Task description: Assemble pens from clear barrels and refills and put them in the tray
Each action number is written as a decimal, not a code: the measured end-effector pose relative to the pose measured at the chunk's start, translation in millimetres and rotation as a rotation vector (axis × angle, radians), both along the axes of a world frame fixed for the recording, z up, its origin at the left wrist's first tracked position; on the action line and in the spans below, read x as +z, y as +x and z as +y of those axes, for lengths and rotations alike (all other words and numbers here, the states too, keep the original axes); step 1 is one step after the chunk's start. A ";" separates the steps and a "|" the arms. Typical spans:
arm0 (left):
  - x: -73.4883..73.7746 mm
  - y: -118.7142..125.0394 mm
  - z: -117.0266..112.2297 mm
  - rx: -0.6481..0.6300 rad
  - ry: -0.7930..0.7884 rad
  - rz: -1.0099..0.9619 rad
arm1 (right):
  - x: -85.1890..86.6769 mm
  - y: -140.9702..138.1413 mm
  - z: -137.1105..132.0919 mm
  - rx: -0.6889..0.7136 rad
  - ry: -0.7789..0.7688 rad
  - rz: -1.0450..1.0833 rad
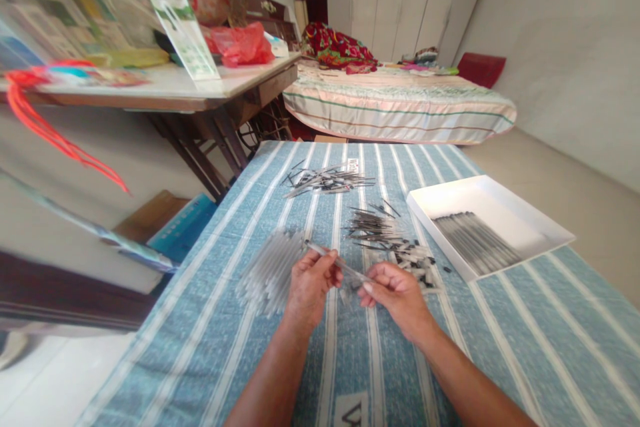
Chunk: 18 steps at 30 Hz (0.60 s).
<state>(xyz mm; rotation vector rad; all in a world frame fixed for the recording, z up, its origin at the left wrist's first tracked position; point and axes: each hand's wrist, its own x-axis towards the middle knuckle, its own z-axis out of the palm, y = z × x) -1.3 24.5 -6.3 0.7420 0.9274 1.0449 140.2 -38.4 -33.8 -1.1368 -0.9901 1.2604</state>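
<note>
A slim, translucent pen (pixel 320 250) slants between my two hands. My left hand (pixel 311 285) pinches it along its middle, and its dark-tipped end sticks out to the upper left. At the lower right end, the fingers of my right hand (pixel 397 295) are closed on the same pen. Left of my left hand lies a heap of clear pen barrels (pixel 270 273). Beyond my right hand are thin dark refills (pixel 370 225) and a pile of small black and clear parts (pixel 414 259), too small to name surely. A few clear pieces between the hands are partly hidden.
An open white box (pixel 525 213) on the right holds a row of pens (pixel 475 238). Further back on the striped tablecloth (pixel 200 353) lies another pile of dark, thin pieces (pixel 330 179). A cluttered side table (pixel 240 83) stands left, a bed (pixel 400 100) behind.
</note>
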 end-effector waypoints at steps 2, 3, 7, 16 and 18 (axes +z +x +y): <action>0.1 -0.2 0.3 -0.039 -0.020 0.024 | -0.1 0.3 -0.4 -0.012 0.009 0.006; 0.4 -0.2 0.5 -0.058 -0.030 0.031 | 0.2 0.2 -0.6 -0.019 0.014 0.010; 1.6 0.7 0.4 -0.077 -0.032 0.028 | 2.0 -2.9 -0.9 -0.058 0.014 0.011; -1.2 1.0 0.8 -0.040 -0.017 0.031 | 0.6 -10.8 1.4 -0.124 0.032 -0.031; -1.0 1.4 0.4 -0.035 -0.023 0.026 | -0.4 -11.1 1.8 -0.132 0.043 -0.040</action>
